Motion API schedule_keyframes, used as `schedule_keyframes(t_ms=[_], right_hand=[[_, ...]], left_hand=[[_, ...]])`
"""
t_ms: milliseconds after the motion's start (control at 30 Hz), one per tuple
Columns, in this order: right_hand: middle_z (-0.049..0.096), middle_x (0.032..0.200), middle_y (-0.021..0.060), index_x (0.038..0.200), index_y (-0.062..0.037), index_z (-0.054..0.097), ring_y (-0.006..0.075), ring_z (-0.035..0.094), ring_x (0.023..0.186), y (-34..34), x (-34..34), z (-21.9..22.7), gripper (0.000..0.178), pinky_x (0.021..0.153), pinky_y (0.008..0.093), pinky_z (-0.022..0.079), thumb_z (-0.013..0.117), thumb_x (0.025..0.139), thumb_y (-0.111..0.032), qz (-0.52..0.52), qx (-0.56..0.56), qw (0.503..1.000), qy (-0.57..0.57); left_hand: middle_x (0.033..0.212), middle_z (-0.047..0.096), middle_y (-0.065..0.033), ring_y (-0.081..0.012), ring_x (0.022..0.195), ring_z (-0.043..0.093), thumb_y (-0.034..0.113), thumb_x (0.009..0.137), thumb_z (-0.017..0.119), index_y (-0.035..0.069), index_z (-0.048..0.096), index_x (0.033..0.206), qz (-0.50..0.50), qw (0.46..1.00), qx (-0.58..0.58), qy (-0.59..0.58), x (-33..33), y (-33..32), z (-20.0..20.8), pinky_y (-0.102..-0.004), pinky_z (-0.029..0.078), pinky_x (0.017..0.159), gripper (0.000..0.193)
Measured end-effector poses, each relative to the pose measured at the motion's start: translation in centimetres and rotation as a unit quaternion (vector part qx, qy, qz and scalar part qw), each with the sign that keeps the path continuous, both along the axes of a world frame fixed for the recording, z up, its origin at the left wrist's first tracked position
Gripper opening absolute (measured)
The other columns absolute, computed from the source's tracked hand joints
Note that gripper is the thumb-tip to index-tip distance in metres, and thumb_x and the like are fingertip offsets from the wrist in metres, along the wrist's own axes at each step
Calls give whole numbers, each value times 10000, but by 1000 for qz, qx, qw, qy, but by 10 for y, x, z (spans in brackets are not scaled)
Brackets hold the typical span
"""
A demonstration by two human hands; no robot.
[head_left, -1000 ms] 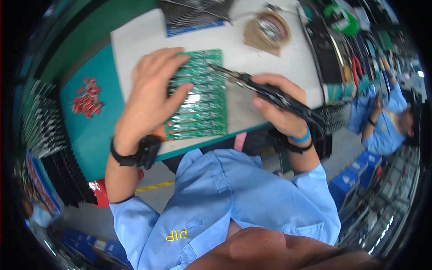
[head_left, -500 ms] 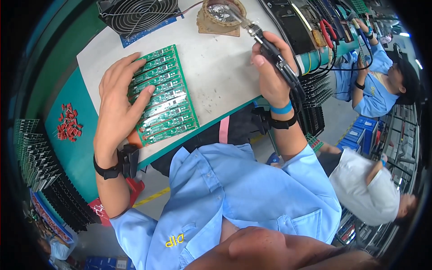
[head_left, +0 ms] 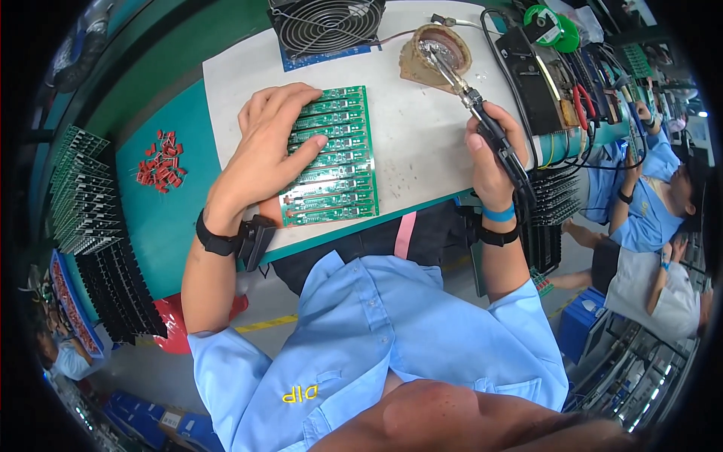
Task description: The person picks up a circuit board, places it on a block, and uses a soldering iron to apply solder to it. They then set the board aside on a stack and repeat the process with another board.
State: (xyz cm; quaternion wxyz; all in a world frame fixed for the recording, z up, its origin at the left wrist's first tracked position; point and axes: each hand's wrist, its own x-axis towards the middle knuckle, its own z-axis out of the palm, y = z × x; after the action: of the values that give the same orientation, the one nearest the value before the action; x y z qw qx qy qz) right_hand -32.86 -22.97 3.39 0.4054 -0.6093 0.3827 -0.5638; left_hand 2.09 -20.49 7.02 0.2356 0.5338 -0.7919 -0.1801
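My left hand point(head_left: 263, 151) lies over the left side of a green circuit board panel point(head_left: 354, 173), fingers stretched and thumb apart, resting on its strips of small components. The panel sits flat on a white sheet point(head_left: 422, 143). In my right hand point(head_left: 491, 169) is a black-handled soldering iron point(head_left: 493, 134), wrapped by fingers and thumb. Its metal tip points up and left into a round, brownish bowl point(head_left: 461, 47) with silvery bits inside. Whether the tip touches those bits is hard to tell.
Red components point(head_left: 160, 162) lie heaped on the green mat at left, beside racked boards point(head_left: 86, 188). A fan point(head_left: 328, 26) stands at the back. At right are a black box point(head_left: 529, 79), a green solder spool point(head_left: 553, 29), red-handled pliers point(head_left: 581, 105) and cables. Two people are farther right.
The view has shifted, so the bench appears farther right. The iron's tip has gone deeper into the bowl. My left hand stays on the panel.
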Motion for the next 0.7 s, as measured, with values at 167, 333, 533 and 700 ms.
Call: schedule_keyframes(t_ms=[167,333,533,700], right_hand=[[720,1110,106,1424,52,580,127,654,938,2,-1,3,529,849,253,527,774,949,-79,6,-18,999,44],[730,1074,105,1403,56,598,124,661,913,24,2,25,517,825,252,533,778,937,-74,41,52,998,6],[743,991,84,1330,67,655,108,680,882,52,12,50,459,803,245,547,795,901,-16,121,94,982,115],[751,967,72,1310,71,668,93,683,870,50,17,51,448,812,233,549,799,884,25,123,115,976,140]], left_hand=[[1458,599,-123,-345,1380,467,250,920,752,60,609,1410,-5,1000,-9,2,0,2,0,-472,265,1206,545],[1450,603,-117,-352,1379,467,212,870,781,68,615,1405,-34,999,10,15,-3,8,3,-474,264,1210,578],[1446,602,-108,-355,1376,466,163,815,806,68,615,1407,-72,997,12,16,-3,9,4,-472,266,1215,630],[1433,608,-105,-360,1369,461,193,832,804,65,622,1386,-65,997,11,27,-4,11,2,-484,253,1217,597]])
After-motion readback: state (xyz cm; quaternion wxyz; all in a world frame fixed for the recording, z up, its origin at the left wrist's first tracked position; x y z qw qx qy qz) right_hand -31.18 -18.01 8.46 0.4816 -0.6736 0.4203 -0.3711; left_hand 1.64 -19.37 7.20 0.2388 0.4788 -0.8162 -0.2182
